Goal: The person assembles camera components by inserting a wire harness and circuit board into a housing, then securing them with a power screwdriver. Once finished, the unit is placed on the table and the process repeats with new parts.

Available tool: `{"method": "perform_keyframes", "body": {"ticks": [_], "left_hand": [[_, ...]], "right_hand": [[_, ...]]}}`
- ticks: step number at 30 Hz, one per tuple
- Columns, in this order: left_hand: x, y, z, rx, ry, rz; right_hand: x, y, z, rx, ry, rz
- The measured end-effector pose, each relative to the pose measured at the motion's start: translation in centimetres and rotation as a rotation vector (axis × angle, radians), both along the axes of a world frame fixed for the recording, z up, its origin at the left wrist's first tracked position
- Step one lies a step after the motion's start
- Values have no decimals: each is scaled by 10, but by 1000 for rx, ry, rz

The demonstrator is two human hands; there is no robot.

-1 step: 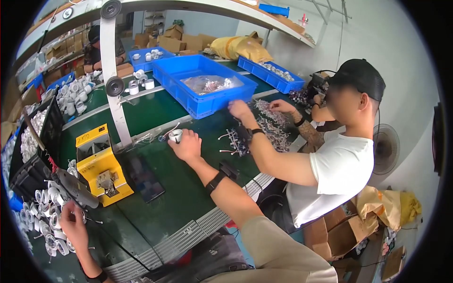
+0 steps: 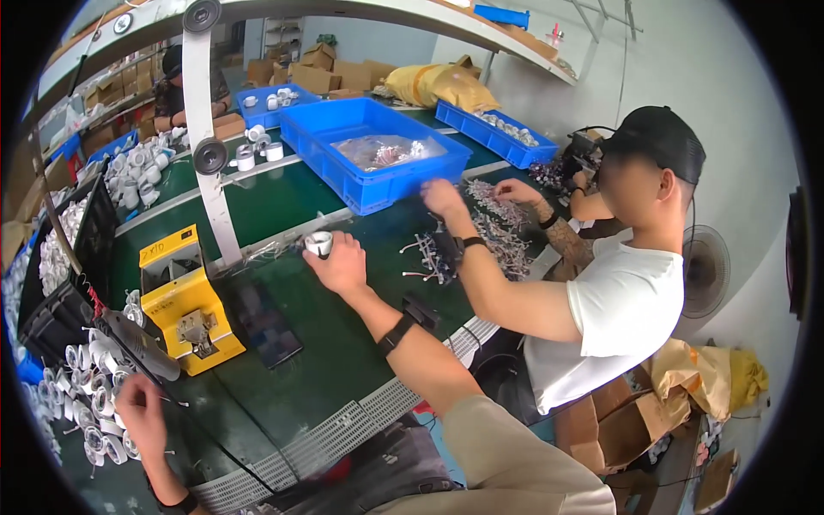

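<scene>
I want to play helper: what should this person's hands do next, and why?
Maybe bring the white part in the right hand a little closer to the left hand. The hands are far apart, with the yellow machine between them, and the left hand is beside the pile of white rings.

White cup-shaped part [image 2: 318,238] in right hand's [image 2: 345,264] grip, smooth plastic; left of grip, yellow machine [image 2: 178,297], painted metal; beyond grip, blue bin [image 2: 390,189], glossy plastic.

Beige sleeve [image 2: 506,451], black wrist straps [image 2: 395,333]
</scene>
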State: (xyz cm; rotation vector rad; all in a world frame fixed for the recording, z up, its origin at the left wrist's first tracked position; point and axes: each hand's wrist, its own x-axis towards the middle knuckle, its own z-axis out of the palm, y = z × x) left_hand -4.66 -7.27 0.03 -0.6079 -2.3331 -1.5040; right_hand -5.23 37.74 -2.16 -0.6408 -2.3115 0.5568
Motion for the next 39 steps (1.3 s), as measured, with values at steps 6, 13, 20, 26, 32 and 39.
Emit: {"method": "perform_keyframes", "body": {"ticks": [6, 13, 20, 26, 32, 39], "left_hand": [[48, 72, 26, -213, 374, -331], [62, 69, 12, -278, 495, -328], [67, 75, 21, -43, 148, -373], [71, 77, 25, 43, -233, -663], [74, 83, 37, -367, 7, -524], [78, 79, 41, -466, 86, -519]], "right_hand": [[62, -113, 65, -363, 400, 756], [110, -202, 38, -603, 159, 1143], [90, -164, 48, -499, 115, 1154], [83, -155, 53, -1027, -245, 1304], [80, -140, 60, -861, -438, 1350], [81, -161, 42, -718, -359, 1218]]}}
